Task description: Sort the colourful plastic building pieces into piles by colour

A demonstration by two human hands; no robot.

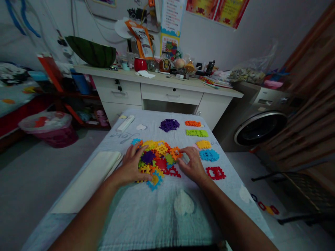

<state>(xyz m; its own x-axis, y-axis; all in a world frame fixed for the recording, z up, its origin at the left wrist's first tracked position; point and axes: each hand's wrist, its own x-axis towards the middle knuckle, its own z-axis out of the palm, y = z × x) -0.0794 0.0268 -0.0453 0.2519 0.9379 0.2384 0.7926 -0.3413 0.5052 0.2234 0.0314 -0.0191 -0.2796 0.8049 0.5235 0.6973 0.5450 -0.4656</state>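
Note:
A mixed heap of coloured plastic interlocking pieces (157,158) lies in the middle of a cloth-covered table (162,212). My left hand (132,167) rests flat on the heap's left side, fingers spread. My right hand (192,164) touches the heap's right edge, its fingertips pinched on an orange piece (176,152). To the right lie sorted groups: purple (169,124), orange (193,123), green (196,132), yellow (203,144), blue (209,155) and red (215,173).
A folded cream cloth (89,181) lies along the table's left edge, a white box (126,122) at the far left. Behind stand a cluttered white desk (167,92), a washing machine (259,125) and a pink basket (48,127). Loose pieces lie on the floor (265,207).

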